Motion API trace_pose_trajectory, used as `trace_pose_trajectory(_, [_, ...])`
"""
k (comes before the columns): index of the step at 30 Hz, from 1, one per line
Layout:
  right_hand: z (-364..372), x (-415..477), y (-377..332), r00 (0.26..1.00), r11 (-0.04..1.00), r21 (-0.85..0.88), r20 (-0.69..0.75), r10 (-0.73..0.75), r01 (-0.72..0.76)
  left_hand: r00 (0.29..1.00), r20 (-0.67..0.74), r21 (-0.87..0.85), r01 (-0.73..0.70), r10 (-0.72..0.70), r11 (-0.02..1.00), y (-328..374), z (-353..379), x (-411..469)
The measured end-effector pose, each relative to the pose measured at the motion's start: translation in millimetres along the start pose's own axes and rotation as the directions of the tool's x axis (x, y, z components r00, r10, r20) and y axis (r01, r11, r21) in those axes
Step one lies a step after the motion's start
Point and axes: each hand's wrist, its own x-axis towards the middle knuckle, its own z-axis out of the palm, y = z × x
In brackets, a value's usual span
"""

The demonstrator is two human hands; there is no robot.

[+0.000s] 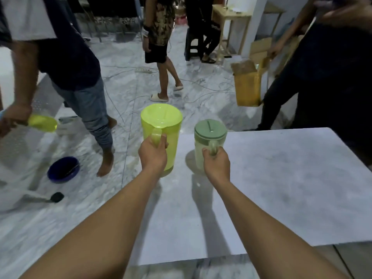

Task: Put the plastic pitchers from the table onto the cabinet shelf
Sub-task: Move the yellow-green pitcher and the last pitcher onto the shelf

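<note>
A bright yellow-green plastic pitcher with a lid stands upright at the far left corner of the grey table. My left hand is closed around its handle. To its right stands a smaller pale pitcher with a sage-green lid, also upright, and my right hand grips its handle. Whether either pitcher is lifted off the table cannot be told. No cabinet shelf is in view.
Several people stand around on the marble floor: one at the left holding a yellow-green item, one ahead, one at the right carrying a yellow box. A blue bowl and cables lie on the floor.
</note>
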Motion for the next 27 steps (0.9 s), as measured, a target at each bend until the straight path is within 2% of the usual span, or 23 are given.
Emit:
trace_pose_trajectory(8, [-78, -42, -44, 0.979, 0.996, 0.089, -0.203, 0.01, 0.008, 0.969, 0.155, -0.068, -0.184, 0.192, 0.981, 75, -4, -22])
trace_pose_trajectory(15, [-179, -96, -59, 0.909, 0.989, 0.132, -0.417, -0.005, 0.065, 0.886, 0.342, -0.187, -0.262, 0.313, 0.947, 144, 18, -92])
trace_pose_trajectory(20, [-257, -152, -45, 0.807, 0.987, 0.156, -0.587, 0.06, 0.04, 0.77, 0.487, -0.288, -0.303, 0.411, 0.908, 185, 37, -168])
trace_pose_trajectory(27, [-364, -232, -25, 0.597, 0.99, 0.136, -0.798, 0.08, 0.049, 0.583, 0.62, -0.404, -0.335, 0.524, 0.851, 238, 65, -285])
